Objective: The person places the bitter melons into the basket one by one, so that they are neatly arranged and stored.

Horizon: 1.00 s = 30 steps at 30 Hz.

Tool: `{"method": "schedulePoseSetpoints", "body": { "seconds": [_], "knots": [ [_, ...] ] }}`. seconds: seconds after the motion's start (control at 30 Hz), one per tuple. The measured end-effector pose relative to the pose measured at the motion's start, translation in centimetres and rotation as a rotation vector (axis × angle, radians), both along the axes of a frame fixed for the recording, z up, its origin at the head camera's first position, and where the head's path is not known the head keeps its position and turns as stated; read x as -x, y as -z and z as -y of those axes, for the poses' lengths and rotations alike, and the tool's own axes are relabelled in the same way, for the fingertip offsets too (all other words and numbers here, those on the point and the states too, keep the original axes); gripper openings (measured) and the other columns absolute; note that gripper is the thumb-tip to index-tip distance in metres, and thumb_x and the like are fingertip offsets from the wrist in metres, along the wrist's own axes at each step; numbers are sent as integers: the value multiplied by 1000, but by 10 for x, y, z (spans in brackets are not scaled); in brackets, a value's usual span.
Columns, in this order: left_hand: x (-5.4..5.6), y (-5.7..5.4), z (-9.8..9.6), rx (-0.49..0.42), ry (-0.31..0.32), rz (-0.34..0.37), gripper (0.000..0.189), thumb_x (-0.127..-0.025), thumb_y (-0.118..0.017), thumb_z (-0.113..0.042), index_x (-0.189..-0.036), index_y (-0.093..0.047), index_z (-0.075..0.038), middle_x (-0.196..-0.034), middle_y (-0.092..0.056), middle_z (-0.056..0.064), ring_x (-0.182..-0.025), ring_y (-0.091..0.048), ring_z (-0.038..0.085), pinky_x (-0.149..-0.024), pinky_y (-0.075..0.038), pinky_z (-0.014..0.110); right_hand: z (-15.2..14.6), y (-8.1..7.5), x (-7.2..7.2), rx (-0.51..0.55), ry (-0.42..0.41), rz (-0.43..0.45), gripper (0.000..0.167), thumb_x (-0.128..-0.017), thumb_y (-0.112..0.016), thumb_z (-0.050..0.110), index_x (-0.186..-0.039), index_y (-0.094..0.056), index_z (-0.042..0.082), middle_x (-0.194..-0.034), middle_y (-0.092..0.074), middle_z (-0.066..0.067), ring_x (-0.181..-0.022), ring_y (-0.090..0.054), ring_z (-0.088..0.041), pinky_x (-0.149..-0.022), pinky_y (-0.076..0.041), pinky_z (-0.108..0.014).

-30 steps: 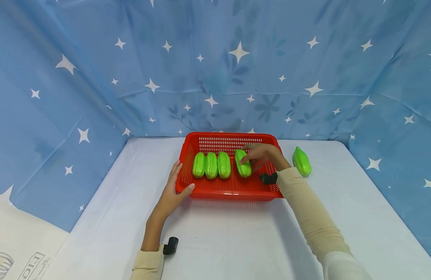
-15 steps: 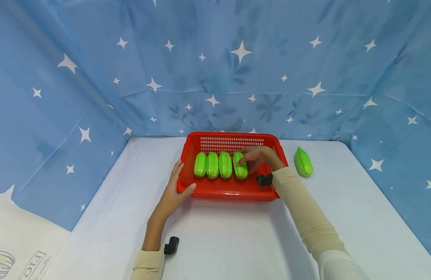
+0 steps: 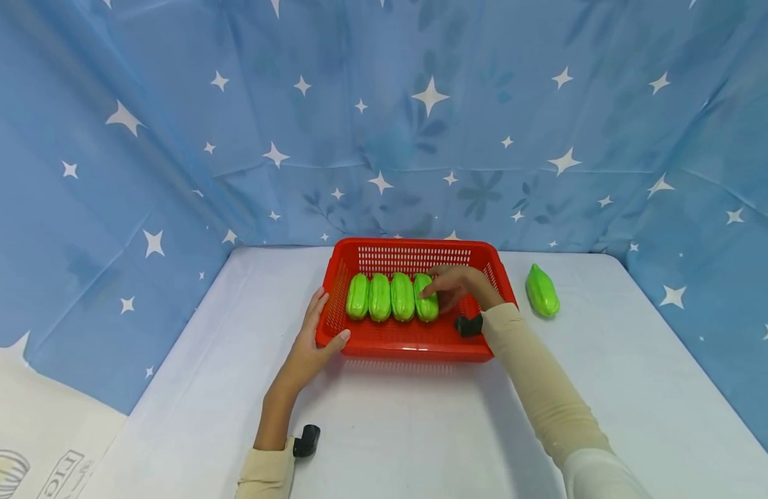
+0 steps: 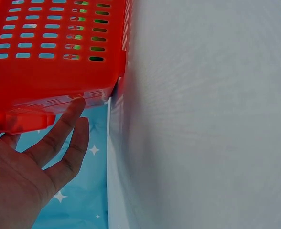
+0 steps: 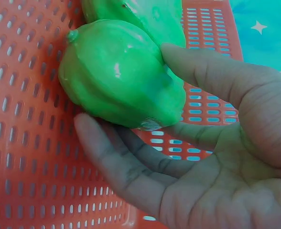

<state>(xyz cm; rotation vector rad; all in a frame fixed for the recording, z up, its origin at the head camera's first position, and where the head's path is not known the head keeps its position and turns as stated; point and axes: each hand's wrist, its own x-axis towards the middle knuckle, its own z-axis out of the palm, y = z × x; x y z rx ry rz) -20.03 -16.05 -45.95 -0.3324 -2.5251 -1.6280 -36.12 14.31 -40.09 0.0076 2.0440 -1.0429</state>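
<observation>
A red plastic basket (image 3: 399,348) stands on the white-covered table. My left hand (image 3: 308,352) holds its front left corner, thumb over the front rim and fingers along the left side. Inside, three ridged green papayas (image 3: 380,298) lie side by side. My right hand (image 3: 457,283) grips another green papaya (image 5: 114,71) at the right end of this row, with the thumb on one side and fingers curled at the other. In the right wrist view it lies against a neighbouring papaya (image 5: 145,14). Part of it is hidden by my fingers in the head view.
One more green papaya (image 3: 543,291) lies on the table (image 3: 615,346) to the right of the basket. A blue curtain (image 3: 384,125) with white stars hangs behind the table and along both sides.
My right hand has moved left with the papaya, closing the gap to the other three, so it now lies beside them. My left hand has stayed at the basket corner.
</observation>
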Motion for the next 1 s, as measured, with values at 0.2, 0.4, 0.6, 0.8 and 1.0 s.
{"method": "schedulePoseSetpoints", "body": {
  "seconds": [0.2,0.4,0.6,0.8,1.0],
  "knots": [
    [2,-1,1,10,-4,-5,86,-88,-68,-42,-157,-19,-23,-164,-8,-12,-153,-10,20,-113,-34,52,0,-2,1,6,32,2,77,-92,-67,22,-152,-21,9,-143,-41,-19,-126,-49,-37,-87,-58,-48],
    [2,0,0,7,0,4,86,-88,-68,-41,-157,-19,-22,-164,-8,-11,-153,-11,20,-112,-35,51,0,-6,-2,-22,32,-17,66,-92,-67,24,-145,-31,6,-136,-43,-19,-122,-50,-35,-83,-59,-47],
    [1,1,0,6,-1,4,86,-88,-68,-41,-157,-19,-22,-164,-8,-11,-153,-12,22,-112,-35,52,1,-7,-7,-59,23,-61,43,-93,-65,25,-124,-44,3,-117,-51,-14,-106,-57,-30,-85,-59,-46],
    [1,2,-1,5,4,-2,86,-89,-68,-41,-157,-19,-22,-165,-8,-10,-152,-12,21,-112,-36,51,2,-6,-7,-71,29,-78,38,-94,-66,23,-119,-45,3,-106,-54,-12,-92,-61,-26,-86,-59,-45],
    [1,0,0,8,4,-3,86,-89,-67,-41,-157,-19,-21,-164,-8,-11,-152,-11,20,-113,-35,51,3,-5,-8,-61,20,-81,40,-94,-65,21,-122,-45,1,-105,-54,-12,-89,-62,-26,-88,-58,-46]
  ]
}}
